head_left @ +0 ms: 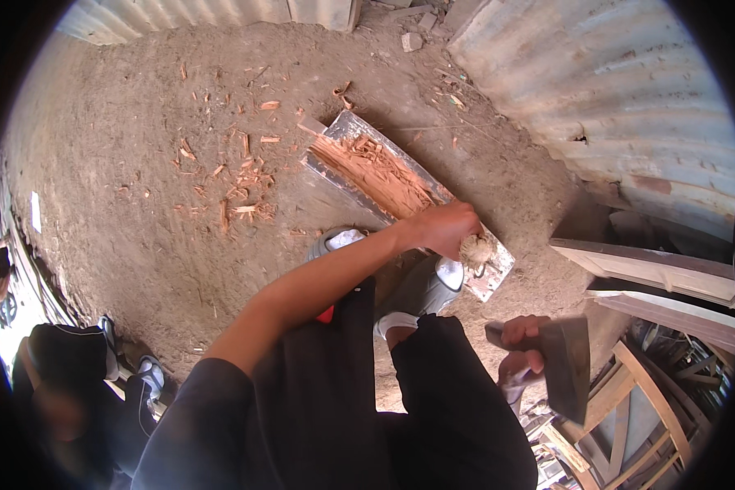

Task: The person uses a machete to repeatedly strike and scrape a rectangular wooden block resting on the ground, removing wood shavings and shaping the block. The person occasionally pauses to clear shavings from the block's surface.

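Note:
A long timber piece [371, 184] with worn whitish edges lies slanted on the ground, its middle hollowed into a reddish trough with loose chips in it. My left hand [443, 229] is closed over the timber's near right end, around what looks like a chisel [474, 250]. Only its round, frayed handle end shows; the blade is hidden below the hand. Off to the right, apart from the timber, my right hand [520, 353] grips a mallet [567, 369] with a broad dark head, slightly blurred and raised beside my knee.
My shoes [447, 273] stand close against the timber. Wood chips [245, 184] litter the dirt floor on the left. Corrugated metal sheets [621, 106] rise at the far right. Boards [653, 269] and a wooden frame [616, 392] lie at right. Another person [65, 384] is at lower left.

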